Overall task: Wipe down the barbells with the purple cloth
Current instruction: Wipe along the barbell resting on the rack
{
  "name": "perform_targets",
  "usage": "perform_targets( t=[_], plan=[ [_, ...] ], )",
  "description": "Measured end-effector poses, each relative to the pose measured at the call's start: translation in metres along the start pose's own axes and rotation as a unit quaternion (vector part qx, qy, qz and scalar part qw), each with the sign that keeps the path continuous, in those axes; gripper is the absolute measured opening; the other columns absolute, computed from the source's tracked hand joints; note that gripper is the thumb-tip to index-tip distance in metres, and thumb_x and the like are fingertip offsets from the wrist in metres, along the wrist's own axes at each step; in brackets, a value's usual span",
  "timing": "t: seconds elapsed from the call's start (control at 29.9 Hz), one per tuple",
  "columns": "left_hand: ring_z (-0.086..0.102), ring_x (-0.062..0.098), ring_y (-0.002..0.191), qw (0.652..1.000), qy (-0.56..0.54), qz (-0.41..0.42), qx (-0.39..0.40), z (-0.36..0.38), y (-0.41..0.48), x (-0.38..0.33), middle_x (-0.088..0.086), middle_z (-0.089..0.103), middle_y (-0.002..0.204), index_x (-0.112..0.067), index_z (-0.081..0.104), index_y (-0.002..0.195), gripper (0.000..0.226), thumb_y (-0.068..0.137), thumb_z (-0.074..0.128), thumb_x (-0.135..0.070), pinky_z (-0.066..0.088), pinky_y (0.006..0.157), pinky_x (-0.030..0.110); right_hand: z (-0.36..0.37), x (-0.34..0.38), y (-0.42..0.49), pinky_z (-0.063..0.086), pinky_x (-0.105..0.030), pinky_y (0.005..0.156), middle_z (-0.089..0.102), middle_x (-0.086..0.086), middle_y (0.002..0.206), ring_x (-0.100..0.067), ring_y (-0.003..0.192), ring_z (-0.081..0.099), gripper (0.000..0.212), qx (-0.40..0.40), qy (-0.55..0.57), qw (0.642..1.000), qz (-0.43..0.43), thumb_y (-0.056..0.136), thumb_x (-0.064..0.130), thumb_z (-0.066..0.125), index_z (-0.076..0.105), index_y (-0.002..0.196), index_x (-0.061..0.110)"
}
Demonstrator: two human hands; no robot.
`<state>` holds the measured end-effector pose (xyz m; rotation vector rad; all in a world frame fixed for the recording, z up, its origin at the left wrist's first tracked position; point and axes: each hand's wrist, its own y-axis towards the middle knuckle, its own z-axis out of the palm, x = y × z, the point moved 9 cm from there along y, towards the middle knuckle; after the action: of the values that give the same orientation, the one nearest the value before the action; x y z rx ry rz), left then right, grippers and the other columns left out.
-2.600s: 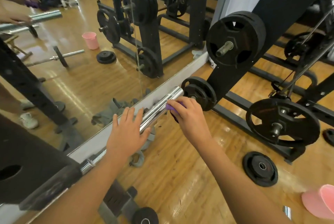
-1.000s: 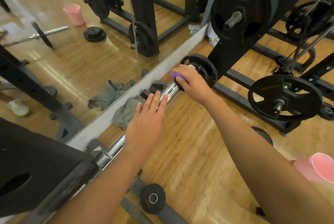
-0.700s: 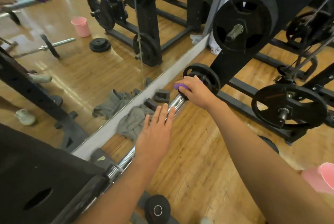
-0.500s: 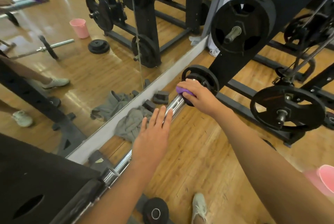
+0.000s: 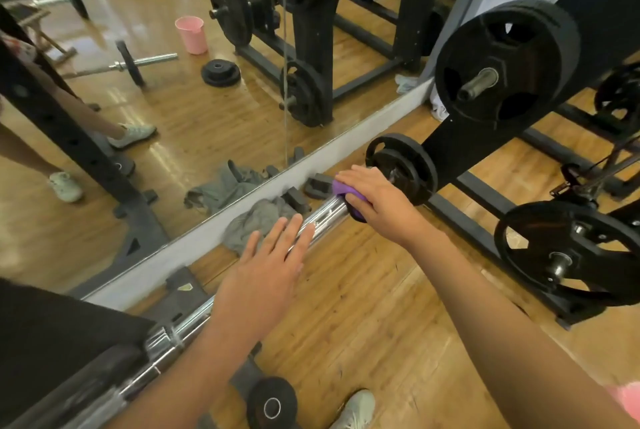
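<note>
A chrome barbell (image 5: 325,217) runs from the lower left up toward the centre, along the foot of a wall mirror. My right hand (image 5: 377,200) grips the purple cloth (image 5: 346,191), which is wrapped over the far tip of the bar's sleeve. Only a purple strip of the cloth shows under my fingers. My left hand (image 5: 270,265) lies flat on the sleeve with straight fingers, a hand's width nearer to me. The bar's near end goes into a black rack at the lower left.
The mirror (image 5: 173,116) fills the left and repeats the room. Black weight plates (image 5: 401,165) hang on a rack just beyond the bar's tip; larger plates (image 5: 568,252) stand at the right. A grey rag (image 5: 256,220) and a small plate (image 5: 272,402) lie on the wooden floor. My shoe (image 5: 356,408) shows below.
My right hand slid the cloth from the middle of the sleeve out to its far tip and stays there. My left hand stays flat on the sleeve; the view shifted slightly.
</note>
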<state>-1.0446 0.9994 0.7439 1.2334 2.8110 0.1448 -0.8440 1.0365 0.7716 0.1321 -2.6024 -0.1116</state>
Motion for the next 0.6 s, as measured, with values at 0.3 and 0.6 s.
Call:
perform_targets(
  t=[0.3,0.6],
  plan=[
    [0.03,0.029,0.15,1.0,0.026,0.012,0.0,0.002,-0.009,-0.014,0.012,0.026,0.164,-0.013,0.031,0.157,0.076,0.089,0.065,-0.017,0.028,0.119,0.053,0.0,0.008,-0.015,0.013,-0.014,0.117,0.048,0.006,0.152,-0.002,0.145,0.025,0.043,-0.041,-0.004,0.999,0.003,0.107,0.026,0.047,0.047,0.149,0.019],
    [0.019,0.023,0.154,0.998,-0.061,-0.029,-0.007,-0.011,-0.014,-0.016,0.007,0.021,0.167,-0.012,0.032,0.157,0.07,0.092,0.056,-0.013,0.028,0.122,0.049,0.003,0.018,-0.007,0.025,-0.032,0.117,0.051,0.0,0.151,-0.02,0.145,0.033,0.041,-0.01,-0.004,1.0,0.025,0.107,0.023,0.047,0.051,0.146,0.015]
  ],
)
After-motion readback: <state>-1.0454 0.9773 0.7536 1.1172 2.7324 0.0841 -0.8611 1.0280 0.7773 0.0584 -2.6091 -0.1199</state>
